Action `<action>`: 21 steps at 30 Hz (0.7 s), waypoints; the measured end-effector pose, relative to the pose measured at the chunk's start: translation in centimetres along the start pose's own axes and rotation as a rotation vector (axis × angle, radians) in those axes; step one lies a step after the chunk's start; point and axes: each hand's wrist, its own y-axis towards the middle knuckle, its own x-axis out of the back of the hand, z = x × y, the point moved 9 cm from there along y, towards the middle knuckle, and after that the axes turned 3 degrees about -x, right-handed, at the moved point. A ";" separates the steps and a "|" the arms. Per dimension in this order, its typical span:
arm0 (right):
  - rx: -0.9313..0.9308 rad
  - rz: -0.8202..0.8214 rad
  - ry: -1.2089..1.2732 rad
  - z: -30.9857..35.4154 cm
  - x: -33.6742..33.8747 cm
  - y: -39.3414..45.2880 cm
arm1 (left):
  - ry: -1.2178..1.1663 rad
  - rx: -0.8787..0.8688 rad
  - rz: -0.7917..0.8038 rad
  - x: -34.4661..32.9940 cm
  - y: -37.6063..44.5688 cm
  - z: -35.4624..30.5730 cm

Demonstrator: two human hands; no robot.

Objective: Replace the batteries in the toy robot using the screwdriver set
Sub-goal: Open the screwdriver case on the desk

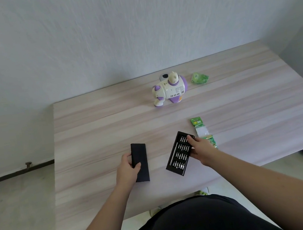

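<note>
A white and purple toy robot (169, 89) lies on its side at the far middle of the wooden table (93, 123). My left hand (128, 168) grips a black cover (140, 162) of the screwdriver set, which lies flat near the front edge. My right hand (200, 150) holds the right side of the open black bit tray (178, 155), with the thumb over its far end. Rows of metal bits and a slim driver show inside the tray. A green battery pack (203, 133) lies just right of the tray, partly hidden by my right hand.
A crumpled green wrapper (199, 78) sits to the right of the toy robot. The table backs onto a pale wall (134, 29). The floor (20, 211) drops away on the left, and my dark-clothed body is at the table's front edge.
</note>
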 end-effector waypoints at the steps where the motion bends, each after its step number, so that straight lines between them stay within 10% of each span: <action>1: -0.002 0.000 -0.017 -0.2 -0.3 0.0 | 0.000 -0.011 0.006 0.1 0.1 0.1; 21: 0.073 -0.045 -0.433 -2.1 -6.3 2.7 | 0.166 -0.192 0.047 1.4 1.9 1.4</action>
